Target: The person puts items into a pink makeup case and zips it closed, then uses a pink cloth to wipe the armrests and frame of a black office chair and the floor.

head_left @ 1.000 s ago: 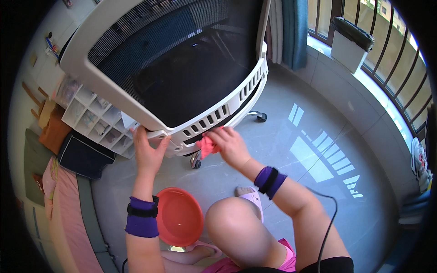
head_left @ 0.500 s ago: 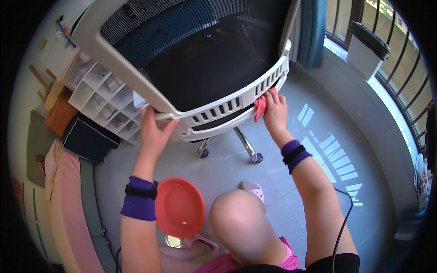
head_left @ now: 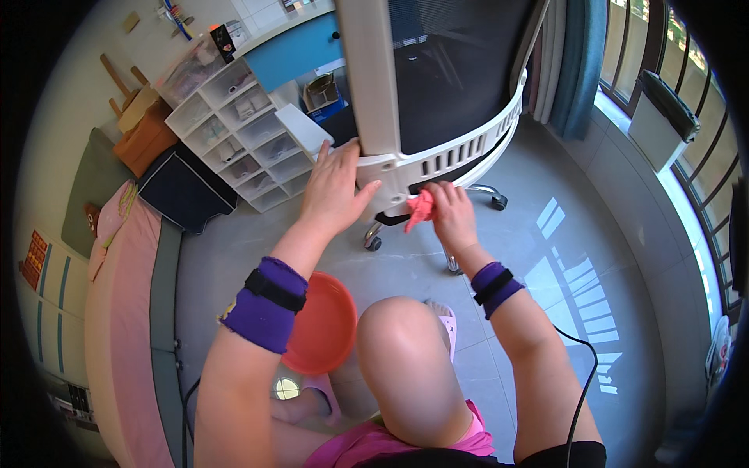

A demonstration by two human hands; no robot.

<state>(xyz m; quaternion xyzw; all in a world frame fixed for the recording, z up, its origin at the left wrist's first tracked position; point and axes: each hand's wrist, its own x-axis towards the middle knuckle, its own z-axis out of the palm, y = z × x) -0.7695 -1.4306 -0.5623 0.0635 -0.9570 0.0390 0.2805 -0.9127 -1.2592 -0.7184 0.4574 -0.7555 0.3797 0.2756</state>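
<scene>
A white-framed office chair with a black mesh back stands in front of me, turned at an angle. My left hand is at the lower left corner of its frame, fingers along the outer side and thumb across the front, steadying it. In my right hand is a bunched red cloth, pressed against the lower rail below the slots, close to the same corner. My right fingertips are partly tucked behind the rail edge. Purple bands with black straps circle both wrists.
A red plastic basin sits on the tiled floor beside my knee. Clear drawer units and a black box stand at the left, by a pink-covered bed. A white bin rests on the barred window's ledge at right.
The chair has swivelled, so its left frame post now stands further right and more upright. My right hand with the cloth has moved left along the rail, nearer my left hand.
</scene>
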